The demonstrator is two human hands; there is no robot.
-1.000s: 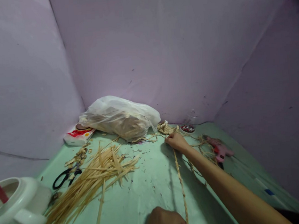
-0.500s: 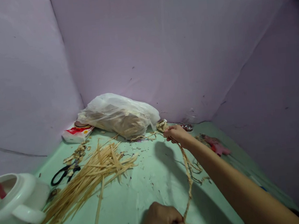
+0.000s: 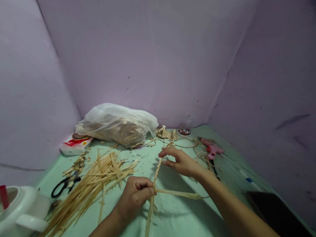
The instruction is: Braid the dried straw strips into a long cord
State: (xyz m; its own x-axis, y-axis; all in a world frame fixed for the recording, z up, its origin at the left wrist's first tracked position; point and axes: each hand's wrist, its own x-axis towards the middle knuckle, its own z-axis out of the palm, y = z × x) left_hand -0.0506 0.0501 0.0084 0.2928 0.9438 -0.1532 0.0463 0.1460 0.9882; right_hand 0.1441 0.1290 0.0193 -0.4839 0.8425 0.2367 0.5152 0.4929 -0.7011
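Note:
My left hand (image 3: 137, 195) is closed in a pinch on a pale braided cord (image 3: 157, 173) of dried plant strips, in the middle of the head view. Below the pinch, loose flat strips spread out: one strip (image 3: 178, 193) runs to the right, and another (image 3: 147, 226) hangs toward the near edge. My right hand (image 3: 182, 163) is open by the braid's upper end, thumb and fingers apart around it. Whether a fingertip touches the cord I cannot tell. To the left lies a bundle of dried strips (image 3: 89, 191).
At the back rest a white plastic bag (image 3: 114, 124), a coiled woven piece (image 3: 167, 133) and a jar with dark red bits (image 3: 184, 131). A pink glue gun (image 3: 212, 148) and a dark flat object (image 3: 277, 215) lie right. Black scissors (image 3: 60, 188) and a white pot (image 3: 22, 211) stand left.
My right hand has come back toward me from the far end of the cord and let go of it. My left hand has moved forward and left, still pinching the braid. The view has shifted right.

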